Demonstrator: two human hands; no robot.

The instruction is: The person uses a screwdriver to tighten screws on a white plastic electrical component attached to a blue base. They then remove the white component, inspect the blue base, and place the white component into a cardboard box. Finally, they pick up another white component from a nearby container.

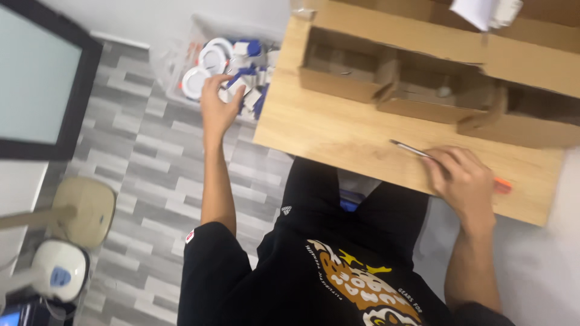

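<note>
Screwdriver [450, 166] gripped under right hand [462, 181] on table [338, 130]; left hand [216, 105], fingers open, reached into floor bin [175, 60] of white round fittings [194, 81]. Picking step judged; firm pinch needed.

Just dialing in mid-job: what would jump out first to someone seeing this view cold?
The left hand stretched out over a clear bin on the floor, full of round white fixtures and small white-and-blue parts. Next, the right hand resting on the wooden table over a screwdriver with an orange handle. Behind it sits a long cardboard box divided into compartments.
</note>
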